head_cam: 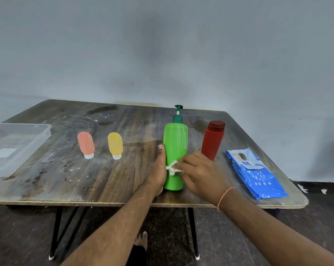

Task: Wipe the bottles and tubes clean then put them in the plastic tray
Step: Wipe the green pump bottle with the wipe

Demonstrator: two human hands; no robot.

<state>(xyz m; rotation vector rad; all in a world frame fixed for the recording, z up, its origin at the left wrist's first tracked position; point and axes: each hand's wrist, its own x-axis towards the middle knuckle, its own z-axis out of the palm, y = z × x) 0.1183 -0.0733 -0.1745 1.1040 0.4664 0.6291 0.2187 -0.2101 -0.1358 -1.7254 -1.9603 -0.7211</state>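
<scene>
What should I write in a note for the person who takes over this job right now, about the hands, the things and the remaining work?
Left hand: grip on the green pump bottle, which stands upright near the table's front edge.
Right hand: pinches a white wipe against the bottle's lower front.
Plastic tray: far left of the table, with no bottle or tube in it.
Orange tube and yellow tube: standing on their caps, left of the green bottle.
Red bottle: upright, right of it.
Blue wipes pack: far right.
Done: nothing in the tray yet.
Left: finish the green bottle, wipe the other three, tray all four.
</scene>
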